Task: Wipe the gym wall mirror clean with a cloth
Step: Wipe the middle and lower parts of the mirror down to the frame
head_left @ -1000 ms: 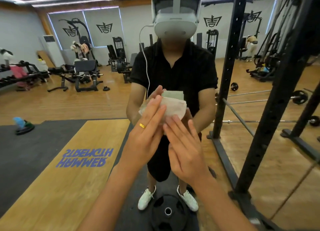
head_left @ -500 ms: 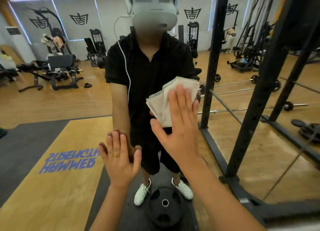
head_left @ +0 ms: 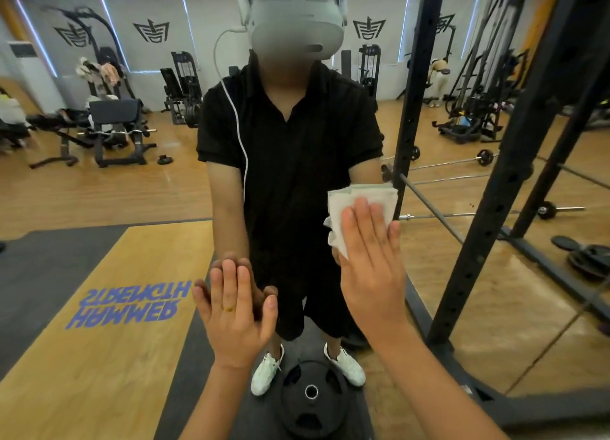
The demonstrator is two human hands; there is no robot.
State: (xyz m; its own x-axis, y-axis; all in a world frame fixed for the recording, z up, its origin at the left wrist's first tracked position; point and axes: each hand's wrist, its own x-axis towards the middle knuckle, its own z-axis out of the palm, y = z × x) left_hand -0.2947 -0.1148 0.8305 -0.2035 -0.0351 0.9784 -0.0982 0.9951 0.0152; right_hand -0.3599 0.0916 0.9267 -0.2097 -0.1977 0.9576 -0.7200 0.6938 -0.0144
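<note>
The wall mirror (head_left: 132, 192) fills the view and reflects me in black clothes with a headset. A folded white cloth (head_left: 356, 205) lies flat against the glass right of centre. My right hand (head_left: 373, 261) presses on the cloth with straight, spread fingers, covering its lower half. Lower and to the left, my left hand (head_left: 236, 311) rests flat on the bare mirror, fingers straight, a ring on one finger. Its reflection meets it at the fingertips.
A black rack upright (head_left: 515, 162) stands close on the right, doubled by its reflection (head_left: 412, 86). A black weight plate (head_left: 310, 400) lies on the floor below my hands. The reflection shows benches, machines, barbells and a wooden platform (head_left: 99, 340).
My right hand has slid the cloth down and to the right across the glass. The left hand has stayed flat on the mirror after letting go of the cloth a second ago.
</note>
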